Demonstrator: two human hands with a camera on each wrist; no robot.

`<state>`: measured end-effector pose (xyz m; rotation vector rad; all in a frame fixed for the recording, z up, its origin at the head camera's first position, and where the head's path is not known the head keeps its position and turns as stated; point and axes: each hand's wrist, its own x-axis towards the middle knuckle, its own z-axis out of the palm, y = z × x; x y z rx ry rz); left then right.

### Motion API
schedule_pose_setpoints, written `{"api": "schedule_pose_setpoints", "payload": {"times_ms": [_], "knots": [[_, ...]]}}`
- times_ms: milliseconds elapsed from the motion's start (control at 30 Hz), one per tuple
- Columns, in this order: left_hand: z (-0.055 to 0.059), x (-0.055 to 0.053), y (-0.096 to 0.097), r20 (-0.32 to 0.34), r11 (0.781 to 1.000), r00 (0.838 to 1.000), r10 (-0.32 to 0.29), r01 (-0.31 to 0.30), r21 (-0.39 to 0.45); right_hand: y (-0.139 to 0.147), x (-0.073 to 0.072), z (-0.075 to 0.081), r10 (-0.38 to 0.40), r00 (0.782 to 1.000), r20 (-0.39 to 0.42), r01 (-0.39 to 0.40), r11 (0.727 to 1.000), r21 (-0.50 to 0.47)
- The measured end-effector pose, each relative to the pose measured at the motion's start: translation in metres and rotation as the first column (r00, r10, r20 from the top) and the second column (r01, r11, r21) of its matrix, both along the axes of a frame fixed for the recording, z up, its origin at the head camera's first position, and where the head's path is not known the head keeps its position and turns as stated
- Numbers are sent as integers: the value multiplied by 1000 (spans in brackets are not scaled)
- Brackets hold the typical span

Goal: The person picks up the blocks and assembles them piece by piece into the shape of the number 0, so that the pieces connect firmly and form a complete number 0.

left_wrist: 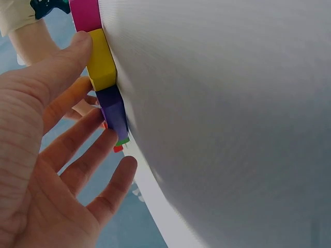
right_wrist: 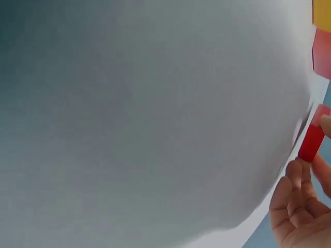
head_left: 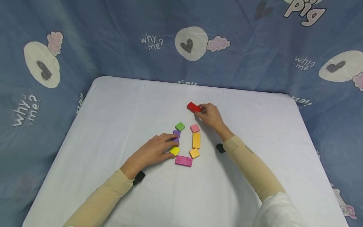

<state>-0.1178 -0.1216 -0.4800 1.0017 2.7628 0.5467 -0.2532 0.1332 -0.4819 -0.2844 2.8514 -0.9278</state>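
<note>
My right hand [head_left: 210,115] pinches a red block [head_left: 193,107] by its near end, at the far side of the block outline. In the right wrist view the red block [right_wrist: 311,139] sits between thumb and fingers, clear of the pink one. At the outline's left side my left hand [head_left: 154,149] rests with loosely extended fingers. Its fingertips touch the purple block [head_left: 176,135], and its thumb lies against the yellow block [left_wrist: 102,59]. A green block [head_left: 180,126] stands beyond the purple one. The magenta block [head_left: 183,161] lies at the near end.
On the right side of the outline lie a pink block [head_left: 194,128], a long orange-yellow block [head_left: 196,140] and a small orange-yellow block [head_left: 194,153]. A white cloth [head_left: 113,107] covers the table. A blue patterned curtain [head_left: 119,31] hangs behind it.
</note>
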Motion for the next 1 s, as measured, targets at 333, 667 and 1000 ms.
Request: {"api": "schedule_pose_setpoints", "payload": {"times_ms": [333,667,1000], "knots": [[0,0,0,-11,1000,1000,-3,3,-5,4,9,4,200,979,48,-200,980,0],[1,0,0,-11,1000,1000,-3,3,2,6,11,6,283,957,61,-284,959,0],[2,1,0,0,1000,1000,6,-6,-2,4,8,3,311,949,39,-311,950,-8]]}}
